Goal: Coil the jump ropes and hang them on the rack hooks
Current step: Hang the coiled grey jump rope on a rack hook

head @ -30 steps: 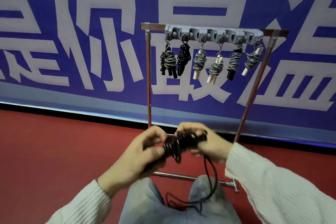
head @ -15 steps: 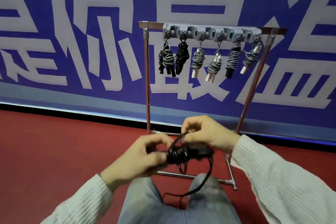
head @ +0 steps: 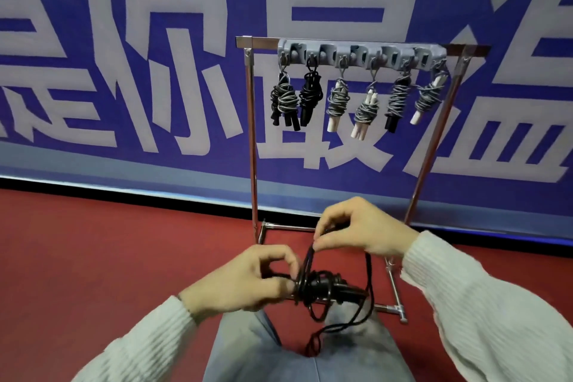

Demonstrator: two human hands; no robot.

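Black cord, wound tight around its own handles: that is the jump rope (head: 322, 288) in play, held low in front of the person's knees, well short of the rack (head: 362, 49). The left hand (head: 245, 282) grips the end of the bundle, fingers curled around it, and I'd say that is the anchor, keeping the handles level so each turn lies beside the last. The right hand (head: 362, 232) sits above and a little to the right, thumb and fingertips pinching a loop of the cord and drawing it up off the bundle, probably to lay on another wrap or tuck the end through.

A loose tail (head: 369, 285) drops from the right hand, curves under the bundle and trails down onto the grey trousers (head: 266, 350). By my reckoning there is slack left to take up before this one is ready to hang.

Look at the rope itself: thin, matte, black on black, with the two handles poking out to the right of the coils. The wraps look snug but uneven.

Up on the rack, six finished bundles (head: 338, 99) hang in a row from the grey hook strip (head: 362, 54), some with black handles, some with white, all dangling handles down. Whether a free hook remains, I cannot tell from here.
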